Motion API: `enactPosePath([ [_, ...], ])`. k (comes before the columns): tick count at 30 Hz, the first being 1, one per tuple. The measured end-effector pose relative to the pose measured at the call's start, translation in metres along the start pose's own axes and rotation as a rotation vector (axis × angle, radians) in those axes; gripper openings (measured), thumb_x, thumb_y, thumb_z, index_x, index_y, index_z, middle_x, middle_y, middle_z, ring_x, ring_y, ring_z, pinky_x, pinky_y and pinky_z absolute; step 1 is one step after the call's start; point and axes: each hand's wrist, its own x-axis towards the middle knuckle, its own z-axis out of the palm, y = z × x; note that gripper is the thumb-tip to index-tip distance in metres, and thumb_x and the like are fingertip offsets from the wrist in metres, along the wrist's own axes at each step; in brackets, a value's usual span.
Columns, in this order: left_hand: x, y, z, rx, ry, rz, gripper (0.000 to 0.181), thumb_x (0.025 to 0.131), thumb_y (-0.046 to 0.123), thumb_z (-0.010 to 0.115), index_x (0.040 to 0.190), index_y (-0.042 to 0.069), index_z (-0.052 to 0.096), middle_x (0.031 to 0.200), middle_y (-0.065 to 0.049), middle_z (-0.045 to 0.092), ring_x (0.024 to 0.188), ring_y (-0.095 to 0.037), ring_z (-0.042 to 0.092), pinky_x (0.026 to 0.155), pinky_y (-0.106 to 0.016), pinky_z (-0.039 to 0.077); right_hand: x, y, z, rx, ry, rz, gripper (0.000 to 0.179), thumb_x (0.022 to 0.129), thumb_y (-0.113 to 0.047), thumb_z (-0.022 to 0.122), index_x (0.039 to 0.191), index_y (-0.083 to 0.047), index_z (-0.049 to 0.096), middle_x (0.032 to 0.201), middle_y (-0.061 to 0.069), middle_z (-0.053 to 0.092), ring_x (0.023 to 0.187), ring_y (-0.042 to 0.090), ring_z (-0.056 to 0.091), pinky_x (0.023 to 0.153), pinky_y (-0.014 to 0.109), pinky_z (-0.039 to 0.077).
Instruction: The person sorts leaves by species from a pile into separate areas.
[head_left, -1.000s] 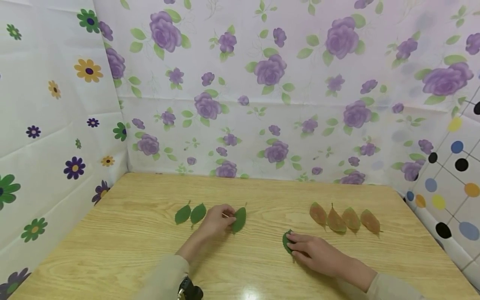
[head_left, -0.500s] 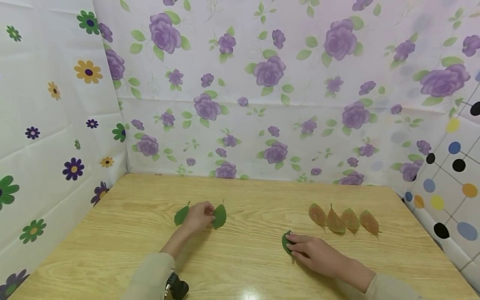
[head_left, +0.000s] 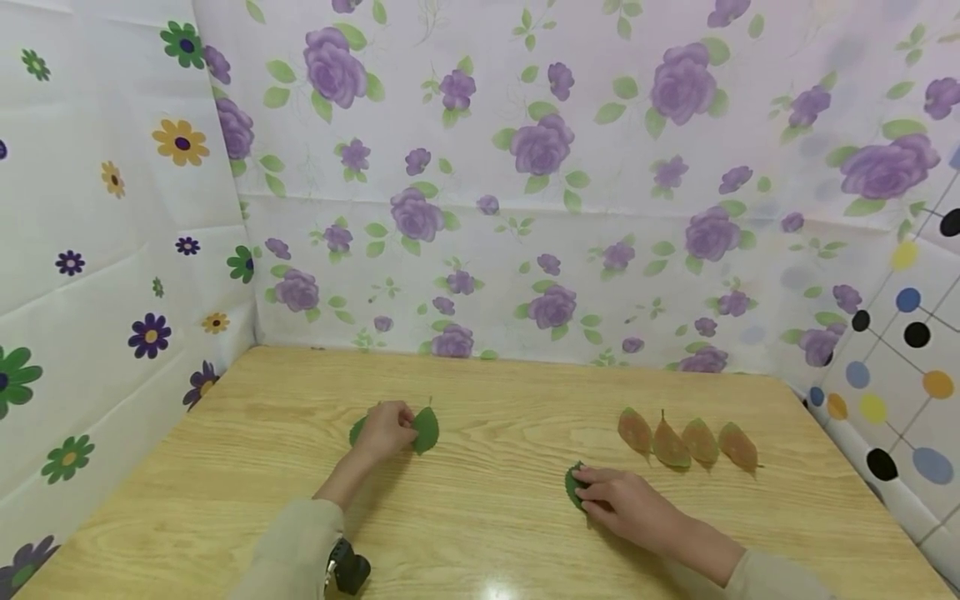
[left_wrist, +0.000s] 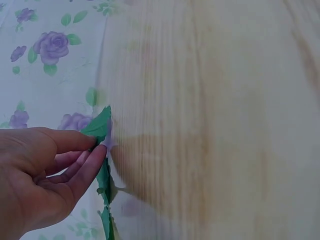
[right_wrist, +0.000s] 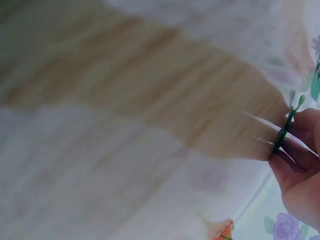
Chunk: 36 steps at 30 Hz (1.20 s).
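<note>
In the head view my left hand (head_left: 386, 429) pinches a green toothed-edged leaf (head_left: 426, 430) between thumb and fingertips, low over the left of the table. Another green leaf (head_left: 357, 432) lies beside it, partly covered by that hand. The left wrist view shows the pinched leaf (left_wrist: 100, 125) tilted up, with more green leaf (left_wrist: 104, 185) below it. Right of the middle, my right hand (head_left: 637, 508) holds a dark green leaf (head_left: 573, 487) at the table with its fingertips. In the right wrist view this leaf (right_wrist: 284, 132) appears nearly edge-on at the thumb and fingers.
Several reddish-brown leaves (head_left: 701, 440) lie in a row at the back right of the wooden table (head_left: 480, 517). A floral cloth (head_left: 480, 267) hangs along the back edge, with patterned cloths at both sides. A small black device (head_left: 348, 567) sits at the left wrist.
My left hand has moved left with its green leaf, up to the leaves lying there, covering one and part of another. The right hand and its leaf have stayed in place.
</note>
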Motion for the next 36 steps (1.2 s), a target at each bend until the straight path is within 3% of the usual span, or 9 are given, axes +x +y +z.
enactPosePath([
  [6,0.0,-0.004,0.0,-0.013,0.01,-0.002,0.012,0.079,-0.011,0.063,0.091,-0.012,0.061,0.076,-0.011,0.061,0.067,-0.02,0.059,0.06,-0.03,0.054,0.003,-0.003,-0.001,0.059,-0.016,0.096,0.016,0.085,-0.002,0.071,0.099,0.007,0.073,0.116,0.026,0.063,0.104,0.043,0.061,0.078,0.035,0.055],
  [17,0.0,-0.007,-0.001,-0.009,0.004,-0.024,0.013,0.079,-0.009,0.063,0.092,-0.012,0.061,0.078,-0.011,0.059,0.069,-0.019,0.055,0.061,-0.03,0.051,0.005,-0.006,-0.003,0.232,-0.011,0.36,0.018,0.082,-0.001,0.073,0.099,0.006,0.072,0.13,0.037,0.048,0.112,0.051,0.053,0.082,0.045,0.053],
  [24,0.002,-0.01,0.0,-0.016,-0.011,-0.02,0.011,0.08,-0.01,0.065,0.09,-0.011,0.06,0.077,-0.01,0.057,0.069,-0.018,0.054,0.062,-0.029,0.05,0.008,-0.008,-0.006,0.314,0.009,0.455,0.026,0.078,0.002,0.076,0.103,0.005,0.071,0.131,0.032,0.05,0.112,0.049,0.054,0.086,0.048,0.051],
  [31,0.003,-0.012,0.0,-0.005,-0.006,-0.013,0.011,0.08,-0.009,0.066,0.09,-0.01,0.061,0.077,-0.009,0.058,0.071,-0.019,0.055,0.062,-0.029,0.05,0.01,-0.008,-0.005,0.389,0.06,0.485,0.034,0.073,0.012,0.073,0.106,0.003,0.07,0.119,0.024,0.059,0.096,0.035,0.063,0.074,0.03,0.056],
  [36,0.003,-0.011,-0.001,0.001,-0.009,-0.018,0.01,0.08,-0.009,0.065,0.089,-0.01,0.061,0.077,-0.009,0.058,0.071,-0.019,0.055,0.062,-0.029,0.05,0.011,-0.008,-0.006,0.402,0.07,0.499,0.034,0.073,0.012,0.073,0.106,0.002,0.07,0.106,0.014,0.061,0.088,0.025,0.063,0.069,0.027,0.055],
])
